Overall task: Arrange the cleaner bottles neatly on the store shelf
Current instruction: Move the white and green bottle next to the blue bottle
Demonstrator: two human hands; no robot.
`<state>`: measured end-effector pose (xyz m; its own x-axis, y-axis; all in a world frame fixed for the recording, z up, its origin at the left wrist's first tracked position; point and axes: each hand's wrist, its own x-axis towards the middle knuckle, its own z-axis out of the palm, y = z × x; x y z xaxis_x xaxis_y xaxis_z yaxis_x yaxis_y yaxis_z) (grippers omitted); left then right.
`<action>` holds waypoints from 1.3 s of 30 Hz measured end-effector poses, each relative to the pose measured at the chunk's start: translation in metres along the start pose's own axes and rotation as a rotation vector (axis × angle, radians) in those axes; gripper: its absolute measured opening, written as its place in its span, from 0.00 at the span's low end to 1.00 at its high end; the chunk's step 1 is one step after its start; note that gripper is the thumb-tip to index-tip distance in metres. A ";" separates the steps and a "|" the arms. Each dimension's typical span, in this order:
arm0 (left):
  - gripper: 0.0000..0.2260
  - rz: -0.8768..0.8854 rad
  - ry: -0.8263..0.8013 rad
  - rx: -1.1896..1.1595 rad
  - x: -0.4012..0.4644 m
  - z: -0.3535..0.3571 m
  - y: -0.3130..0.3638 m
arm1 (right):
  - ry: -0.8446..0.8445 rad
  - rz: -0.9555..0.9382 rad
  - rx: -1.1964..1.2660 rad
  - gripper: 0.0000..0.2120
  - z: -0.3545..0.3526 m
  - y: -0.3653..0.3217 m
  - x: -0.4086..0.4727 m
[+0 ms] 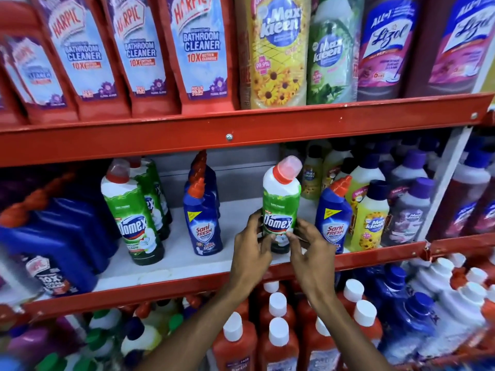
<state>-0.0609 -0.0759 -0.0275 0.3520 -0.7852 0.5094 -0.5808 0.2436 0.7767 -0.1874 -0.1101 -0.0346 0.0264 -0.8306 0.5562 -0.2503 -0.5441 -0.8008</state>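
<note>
A green and white Domex bottle (280,202) with a pink cap stands upright on the white middle shelf (187,263). My left hand (251,245) and my right hand (308,242) both grip its lower part from either side. Right of it stands a blue Sani Fresh bottle (333,218). Another blue Sani Fresh bottle (202,220) stands to its left, with more behind. Further left are two more Domex bottles (134,215), one behind the other.
Yellow Max Kleen bottles (371,218) and purple bottles (407,210) fill the shelf's right. Big blue Harpic bottles (53,236) crowd the left. The red shelf lip (187,287) runs in front. Harpic, Max Kleen and Lizol packs stand above; red and blue bottles below.
</note>
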 end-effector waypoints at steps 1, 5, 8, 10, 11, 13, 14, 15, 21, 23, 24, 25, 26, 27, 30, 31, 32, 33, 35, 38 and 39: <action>0.23 0.021 0.032 -0.022 -0.008 -0.007 0.002 | 0.010 -0.027 0.020 0.16 0.000 -0.006 -0.006; 0.23 0.094 0.160 -0.053 -0.035 -0.043 0.011 | 0.054 -0.170 0.074 0.17 0.008 -0.038 -0.028; 0.24 0.111 0.292 0.011 -0.048 -0.078 0.012 | 0.023 -0.220 0.140 0.17 0.029 -0.067 -0.040; 0.25 0.100 0.369 0.051 -0.057 -0.101 0.009 | -0.018 -0.226 0.193 0.17 0.048 -0.084 -0.050; 0.25 0.091 0.399 0.068 -0.062 -0.114 0.005 | -0.042 -0.225 0.217 0.16 0.059 -0.092 -0.055; 0.25 0.068 0.446 0.100 -0.070 -0.138 -0.008 | -0.106 -0.211 0.259 0.16 0.083 -0.104 -0.065; 0.25 0.054 0.459 0.116 -0.073 -0.149 -0.017 | -0.149 -0.199 0.280 0.16 0.096 -0.109 -0.070; 0.25 0.039 0.471 0.131 -0.075 -0.159 -0.025 | -0.191 -0.185 0.296 0.16 0.108 -0.113 -0.073; 0.28 -0.062 0.488 0.212 -0.077 -0.206 -0.063 | -0.375 -0.168 0.255 0.16 0.170 -0.125 -0.083; 0.28 -0.086 0.453 0.233 -0.076 -0.214 -0.075 | -0.400 -0.155 0.232 0.16 0.183 -0.124 -0.084; 0.28 -0.099 0.428 0.238 -0.076 -0.217 -0.080 | -0.413 -0.145 0.221 0.16 0.189 -0.123 -0.084; 0.28 -0.112 0.404 0.242 -0.076 -0.218 -0.084 | -0.425 -0.132 0.212 0.16 0.192 -0.121 -0.084; 0.29 -0.122 0.385 0.252 -0.076 -0.220 -0.087 | -0.433 -0.121 0.202 0.16 0.195 -0.119 -0.085; 0.29 -0.125 0.369 0.270 -0.076 -0.221 -0.090 | -0.433 -0.113 0.193 0.16 0.197 -0.117 -0.086; 0.29 -0.112 0.337 0.303 -0.075 -0.226 -0.093 | -0.429 -0.094 0.185 0.15 0.199 -0.114 -0.085; 0.29 -0.108 0.326 0.315 -0.076 -0.228 -0.093 | -0.433 -0.093 0.186 0.15 0.198 -0.114 -0.085; 0.29 -0.104 0.315 0.328 -0.076 -0.229 -0.094 | -0.441 -0.098 0.185 0.15 0.196 -0.114 -0.084; 0.30 -0.110 0.309 0.339 -0.077 -0.230 -0.094 | -0.452 -0.107 0.179 0.16 0.193 -0.114 -0.085; 0.31 -0.130 0.333 0.380 -0.082 -0.230 -0.093 | -0.455 -0.148 0.128 0.18 0.182 -0.112 -0.088; 0.31 0.029 0.432 0.603 -0.086 -0.225 -0.086 | -0.333 -0.295 -0.070 0.21 0.155 -0.104 -0.091; 0.31 0.135 0.436 0.703 -0.086 -0.222 -0.083 | -0.274 -0.363 -0.135 0.23 0.145 -0.101 -0.090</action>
<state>0.1193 0.0979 -0.0537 0.4148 -0.4492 0.7913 -0.9099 -0.2053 0.3604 -0.0247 0.0023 -0.0362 0.3855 -0.6003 0.7008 -0.3011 -0.7997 -0.5194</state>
